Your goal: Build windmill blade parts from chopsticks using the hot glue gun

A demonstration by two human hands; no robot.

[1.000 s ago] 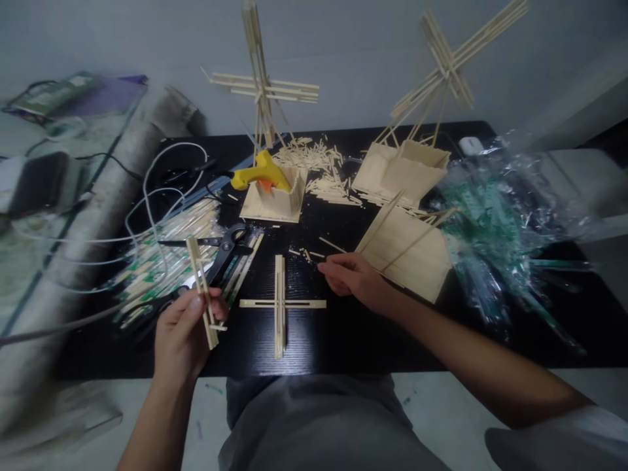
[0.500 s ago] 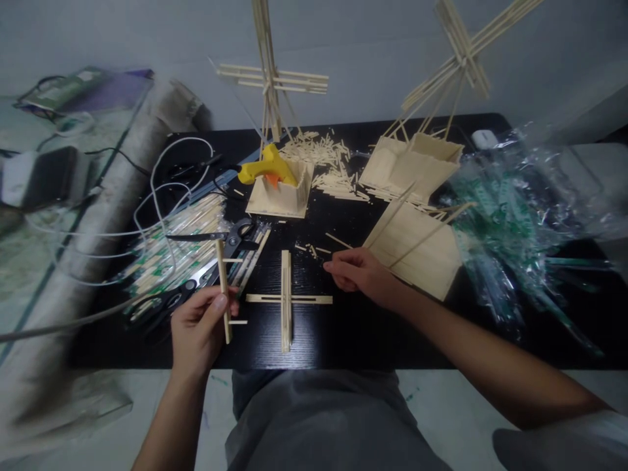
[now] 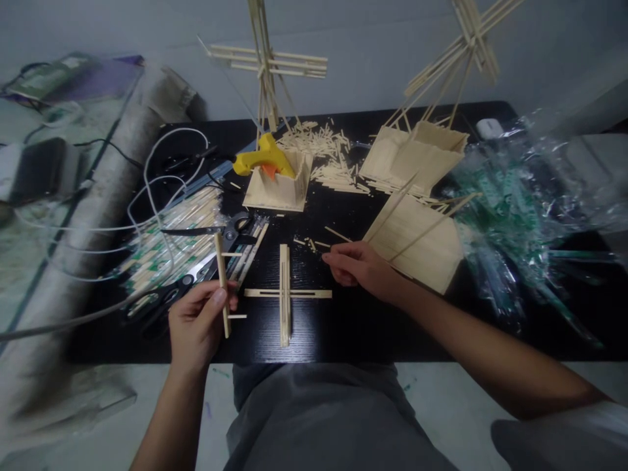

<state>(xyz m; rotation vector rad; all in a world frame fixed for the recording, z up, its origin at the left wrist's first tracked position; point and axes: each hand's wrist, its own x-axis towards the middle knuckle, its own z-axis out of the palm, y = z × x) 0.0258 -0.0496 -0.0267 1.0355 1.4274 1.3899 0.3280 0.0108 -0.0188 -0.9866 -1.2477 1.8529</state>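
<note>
My left hand (image 3: pixel 196 324) is closed on a small stick frame (image 3: pixel 223 281) with short rungs, held upright over the black table's (image 3: pixel 343 333) near edge. A cross of glued sticks (image 3: pixel 284 294) lies flat just right of it. My right hand (image 3: pixel 360 269) rests on the table beside the cross, fingers curled in a pinch near a few loose short sticks (image 3: pixel 314 245); what it holds I cannot make out. A flat stick panel (image 3: pixel 417 242) lies right of that hand.
Black scissors (image 3: pixel 196 275) and a pile of wrapped sticks (image 3: pixel 167 245) lie left. A yellow glue gun (image 3: pixel 262 160) sits in a stick box (image 3: pixel 279 190). Two stick windmills (image 3: pixel 267 62) (image 3: pixel 466 39) stand at the back. Crumpled plastic wrappers (image 3: pixel 515 222) fill the right; cables (image 3: pixel 147 190) lie left.
My left hand turned the stick frame edge-on and carried it slightly right, toward the cross. My right hand barely moved. The view shifted a little.
</note>
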